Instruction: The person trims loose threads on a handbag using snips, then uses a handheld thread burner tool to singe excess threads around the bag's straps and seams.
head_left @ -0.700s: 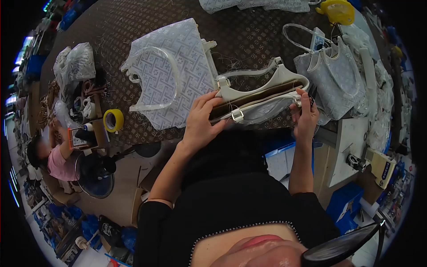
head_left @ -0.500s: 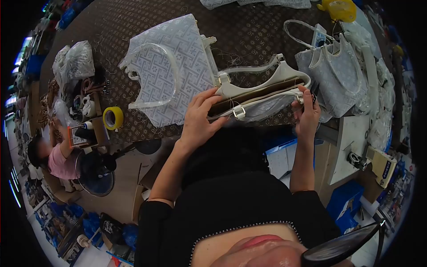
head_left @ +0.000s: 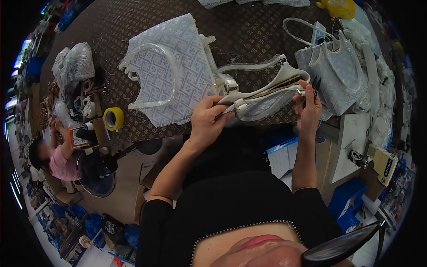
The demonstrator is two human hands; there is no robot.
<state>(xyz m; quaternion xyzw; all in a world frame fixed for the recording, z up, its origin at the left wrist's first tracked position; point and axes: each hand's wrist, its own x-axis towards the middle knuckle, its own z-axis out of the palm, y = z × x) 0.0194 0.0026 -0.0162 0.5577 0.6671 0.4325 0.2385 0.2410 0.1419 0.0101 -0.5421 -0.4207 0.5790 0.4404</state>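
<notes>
A white handbag [head_left: 267, 95] with metal buckles and clear-wrapped handles is held at the table's near edge, its mouth narrow. My left hand [head_left: 209, 119] grips its left end, fingers wrapped round the rim below a buckle. At the other end my right hand [head_left: 308, 107] pinches the rim near a handle fitting. A dark pointed tool [head_left: 316, 86] shows by the right fingers; its full shape is hidden. Left of the held bag lies a patterned light grey bag [head_left: 173, 71] with a wrapped handle. Another grey bag [head_left: 331, 73] rests just beyond my right hand.
Yellow tape [head_left: 113, 119] stands on the left edge beside a box [head_left: 101, 132] of small items. Plastic-wrapped pieces [head_left: 75, 62] lie farther left. A fan [head_left: 95, 172] and a person in pink [head_left: 62, 162] are lower left. A yellow bag [head_left: 340, 8] is top right.
My left hand has shifted slightly right and now squeezes the bag's left end. The bag's mouth has narrowed from wide open. My right hand has stayed at its end.
</notes>
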